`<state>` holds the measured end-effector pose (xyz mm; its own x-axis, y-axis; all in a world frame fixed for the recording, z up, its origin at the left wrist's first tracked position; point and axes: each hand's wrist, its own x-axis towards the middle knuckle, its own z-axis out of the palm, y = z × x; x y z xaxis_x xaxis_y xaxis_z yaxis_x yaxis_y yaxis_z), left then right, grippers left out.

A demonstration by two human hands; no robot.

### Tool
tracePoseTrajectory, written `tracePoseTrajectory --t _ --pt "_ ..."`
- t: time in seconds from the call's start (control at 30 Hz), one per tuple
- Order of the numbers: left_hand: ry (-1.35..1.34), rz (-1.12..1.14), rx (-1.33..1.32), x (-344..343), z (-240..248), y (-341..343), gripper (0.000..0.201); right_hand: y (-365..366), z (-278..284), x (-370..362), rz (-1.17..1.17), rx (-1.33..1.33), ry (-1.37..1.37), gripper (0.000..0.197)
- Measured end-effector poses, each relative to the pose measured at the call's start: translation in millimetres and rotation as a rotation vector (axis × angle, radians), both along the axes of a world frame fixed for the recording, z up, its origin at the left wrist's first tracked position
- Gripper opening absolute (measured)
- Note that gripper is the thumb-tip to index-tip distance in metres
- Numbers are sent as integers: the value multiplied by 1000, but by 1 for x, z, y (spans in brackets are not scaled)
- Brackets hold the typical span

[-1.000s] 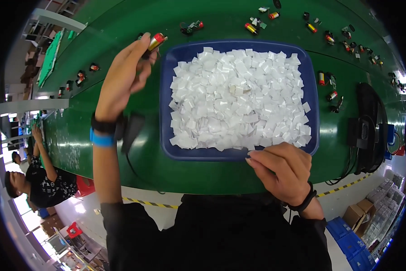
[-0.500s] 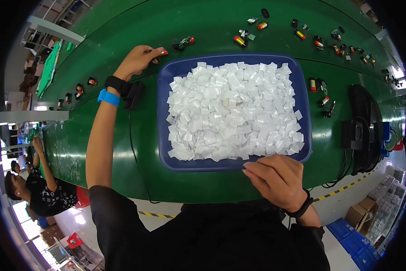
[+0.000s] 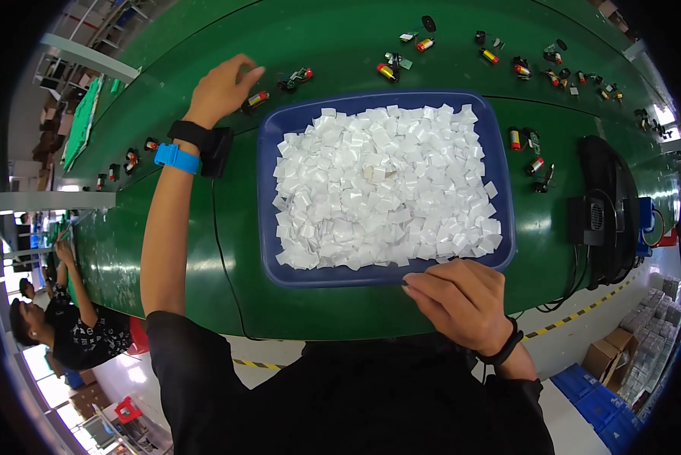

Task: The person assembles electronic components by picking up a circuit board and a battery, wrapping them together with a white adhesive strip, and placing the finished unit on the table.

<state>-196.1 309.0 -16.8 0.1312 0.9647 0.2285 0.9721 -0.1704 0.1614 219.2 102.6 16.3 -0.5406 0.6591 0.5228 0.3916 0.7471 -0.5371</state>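
Note:
A blue plastic tray [image 3: 386, 279] full of small white square pieces [image 3: 378, 182] lies in front of me on the green surface. Beyond its far left corner, my left hand [image 3: 221, 89] is raised with thumb and index finger apart, holding nothing. Close beside it lies a red-and-yellow cylindrical cell [image 3: 258, 99]. A similar cell with a small circuit board and wires [image 3: 299, 77] sits just to the right. My right hand [image 3: 466, 303] hovers by the tray's near edge, thumb and fingers pinched together. Whatever may be between those fingertips is too small to make out.
More cells with small boards, such as one yellow cell [image 3: 387, 72], are scattered along the far side and right. A black device [image 3: 602, 216] with cables stands at the right. A cable [image 3: 225, 258] runs from my left wrist. Another person [image 3: 75, 322] sits far left.
My left hand has let go of the red-and-yellow cell and lifted away toward the far left. The cell now lies on the green surface. My right hand keeps its pinch near the tray.

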Motion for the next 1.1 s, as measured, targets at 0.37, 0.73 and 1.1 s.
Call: tracePoseTrajectory --t 0.37,0.73,1.1 --pt "-431 -300 -46 97 70 -70 14 21 14 -2 -51 0 66 31" --pt "-623 -325 -41 185 85 -199 18 31 13 -18 -44 -33 52 38" --pt "-1518 -23 -1003 167 64 -197 27 31 13 -3 64 84 -39 29"
